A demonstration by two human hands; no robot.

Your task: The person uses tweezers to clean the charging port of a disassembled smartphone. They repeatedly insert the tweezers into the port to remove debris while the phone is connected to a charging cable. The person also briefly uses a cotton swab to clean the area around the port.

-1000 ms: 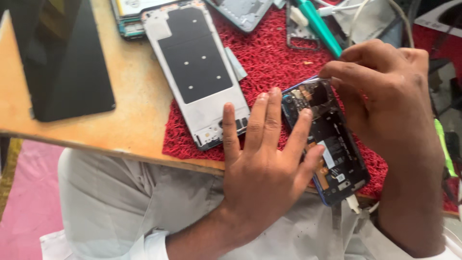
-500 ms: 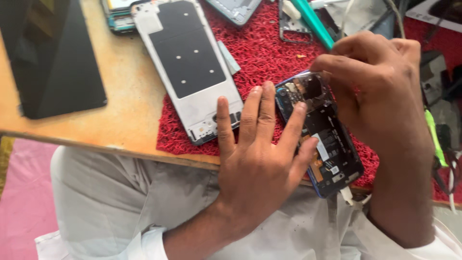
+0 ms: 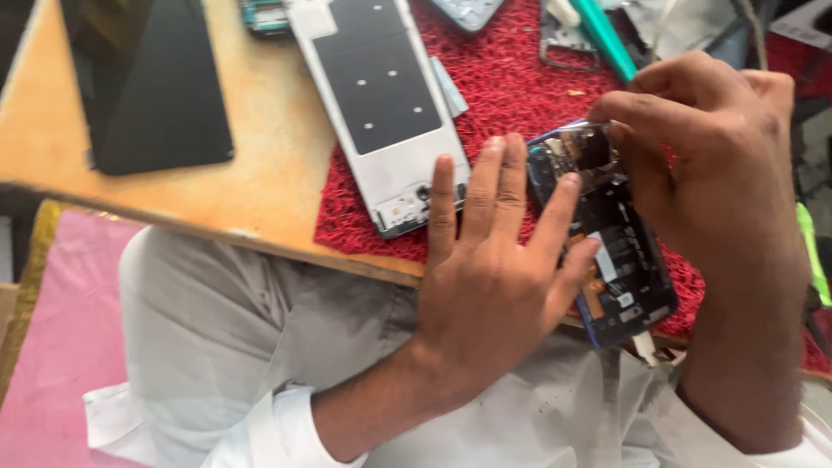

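Fingers of the left hand (image 3: 494, 286) spread flat, pressing down on the opened phone (image 3: 607, 243) lying on the red mat (image 3: 511, 87) at the tabletop (image 3: 260, 173) edge. Right hand (image 3: 719, 173) pinches at the phone's top end, fingertips closed on a small part there. White phone frame (image 3: 381, 104) lies just beside, dark screen panel (image 3: 147, 87) well apart.

Two hands are at work: the left hand (image 3: 490, 286) and the right hand (image 3: 719, 182). One opened phone (image 3: 620, 260) lies under them. One white phone frame (image 3: 381, 95) lies on one red mat (image 3: 511, 87). One dark screen panel (image 3: 147, 82) rests on the one wooden desk (image 3: 260, 173). One green-handled tool (image 3: 602, 35) lies at the top, and another green tool (image 3: 813, 251) at the right edge.
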